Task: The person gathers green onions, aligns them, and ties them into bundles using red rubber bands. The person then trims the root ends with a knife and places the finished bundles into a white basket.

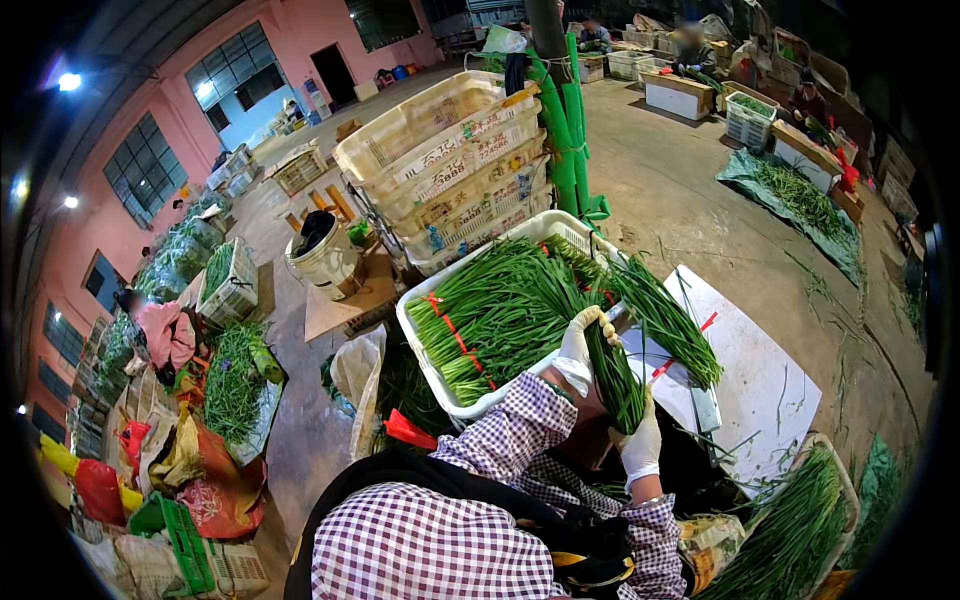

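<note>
A bunch of long green leaf vegetable, likely garlic chives [615, 367], is held in front of me in both hands. My left hand [583, 346], in a pale glove, is wrapped around its upper part. Lower down, my gloved right hand [640, 448] grips the other end. Just beyond, a white plastic crate [411, 330] holds bundles of the same greens [487, 307], bound with red ties [455, 332]. Another bunch [667, 322] lies over the edge of a white board [765, 390], close to red strips [661, 368]. A metal strip or blade [705, 409] rests on that board.
Stacked crates [450, 165] stand behind, beside a post with green wrapping [559, 135]. A white bucket [326, 259] is to the left. Loose greens [795, 510] fill a container at lower right. People [694, 56] sit at boxes farther off; another person [161, 330] is at left.
</note>
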Demonstrator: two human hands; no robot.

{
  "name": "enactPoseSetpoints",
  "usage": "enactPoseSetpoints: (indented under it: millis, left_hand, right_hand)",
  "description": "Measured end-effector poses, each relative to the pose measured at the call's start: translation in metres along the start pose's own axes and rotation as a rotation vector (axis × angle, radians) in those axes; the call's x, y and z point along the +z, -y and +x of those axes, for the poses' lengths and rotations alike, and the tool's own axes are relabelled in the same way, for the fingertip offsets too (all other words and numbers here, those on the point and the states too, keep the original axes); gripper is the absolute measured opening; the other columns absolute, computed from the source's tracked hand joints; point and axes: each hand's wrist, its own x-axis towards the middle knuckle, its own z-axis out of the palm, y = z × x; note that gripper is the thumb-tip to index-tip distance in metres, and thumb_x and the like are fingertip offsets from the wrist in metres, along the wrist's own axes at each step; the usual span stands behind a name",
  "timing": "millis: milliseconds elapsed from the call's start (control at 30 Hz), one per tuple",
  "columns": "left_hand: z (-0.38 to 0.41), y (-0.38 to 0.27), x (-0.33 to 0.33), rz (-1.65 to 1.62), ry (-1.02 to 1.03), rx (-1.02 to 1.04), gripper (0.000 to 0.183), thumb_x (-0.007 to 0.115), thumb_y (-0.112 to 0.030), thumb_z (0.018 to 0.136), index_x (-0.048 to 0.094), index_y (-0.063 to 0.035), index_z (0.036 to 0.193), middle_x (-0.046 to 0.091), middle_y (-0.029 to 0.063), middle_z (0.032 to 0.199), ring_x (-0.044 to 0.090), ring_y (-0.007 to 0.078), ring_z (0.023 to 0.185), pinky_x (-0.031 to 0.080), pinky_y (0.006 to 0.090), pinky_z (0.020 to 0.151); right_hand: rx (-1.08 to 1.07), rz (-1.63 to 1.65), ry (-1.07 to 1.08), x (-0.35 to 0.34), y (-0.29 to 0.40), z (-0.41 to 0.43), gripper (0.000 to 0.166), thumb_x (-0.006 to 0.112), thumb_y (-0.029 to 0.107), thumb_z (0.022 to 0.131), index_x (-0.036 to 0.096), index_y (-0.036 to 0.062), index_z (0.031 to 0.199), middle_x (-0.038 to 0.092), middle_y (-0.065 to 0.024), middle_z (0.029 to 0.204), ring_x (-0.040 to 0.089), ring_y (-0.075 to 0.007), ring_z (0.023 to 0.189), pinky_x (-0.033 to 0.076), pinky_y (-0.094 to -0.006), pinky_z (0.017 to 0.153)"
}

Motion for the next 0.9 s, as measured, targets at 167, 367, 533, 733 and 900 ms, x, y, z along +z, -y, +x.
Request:
enactPoseSetpoints:
  millis: [167, 367, 533, 733, 900]
  left_hand:
    - [-0.007, 0.008, 0.000, 0.009, 0.021, 0.039, 0.025, 0.054, -0.028, 0.090, 0.050, -0.0109, 0.072, 0.048, 0.0023, 0.058, 0.048, 0.0186, 0.053, 0.046, 0.0345, 0.063]
    - [-0.007, 0.007, -0.016, -0.095, 0.056, 0.007, 0.025, 0.053, -0.028, 0.090, 0.049, -0.0109, 0.072, 0.047, 0.0019, 0.058, 0.049, 0.0177, 0.053, 0.047, 0.0360, 0.065]
    - [-0.008, 0.007, -0.018, -0.048, 0.191, 0.114, 0.023, 0.058, -0.029, 0.088, 0.052, -0.0085, 0.079, 0.049, 0.0014, 0.064, 0.052, 0.0175, 0.059, 0.048, 0.0374, 0.071]
    - [-0.016, -0.020, -0.010, -0.032, 0.245, 0.157, 0.018, 0.060, -0.022, 0.087, 0.054, -0.0062, 0.090, 0.048, -0.0011, 0.068, 0.052, 0.0146, 0.062, 0.047, 0.0378, 0.077]
    - [-0.010, -0.058, -0.016, -0.110, 0.526, 0.196, 0.012, 0.057, -0.018, 0.092, 0.053, -0.0104, 0.084, 0.048, -0.0041, 0.066, 0.052, 0.0115, 0.062, 0.048, 0.0327, 0.077]
  right_hand:
    - [0.036, -0.105, 0.067, -0.010, 0.000, 0.006, 0.070, 0.082, 0.009, 0.059, 0.053, 0.0075, 0.123, 0.067, -0.0179, 0.100, 0.065, -0.0369, 0.092, 0.052, -0.0414, 0.080]
    - [0.115, -0.106, 0.001, 0.003, -0.006, 0.002, 0.044, 0.079, 0.010, 0.067, 0.057, 0.0070, 0.104, 0.068, -0.0164, 0.089, 0.066, -0.0370, 0.083, 0.051, -0.0415, 0.072]
    - [0.041, -0.375, -0.034, -0.022, 0.022, 0.006, 0.040, 0.077, 0.014, 0.071, 0.056, 0.0081, 0.104, 0.067, -0.0166, 0.087, 0.065, -0.0387, 0.083, 0.050, -0.0433, 0.071]
    - [-0.214, -0.682, -0.118, -0.096, 0.039, -0.001, 0.047, 0.074, 0.007, 0.066, 0.057, 0.0079, 0.110, 0.064, -0.0145, 0.090, 0.061, -0.0367, 0.083, 0.047, -0.0433, 0.072]
    - [-0.391, -0.852, -0.247, -0.189, 0.042, -0.016, 0.035, 0.072, 0.011, 0.071, 0.059, 0.0063, 0.104, 0.060, -0.0122, 0.085, 0.057, -0.0322, 0.078, 0.045, -0.0410, 0.069]
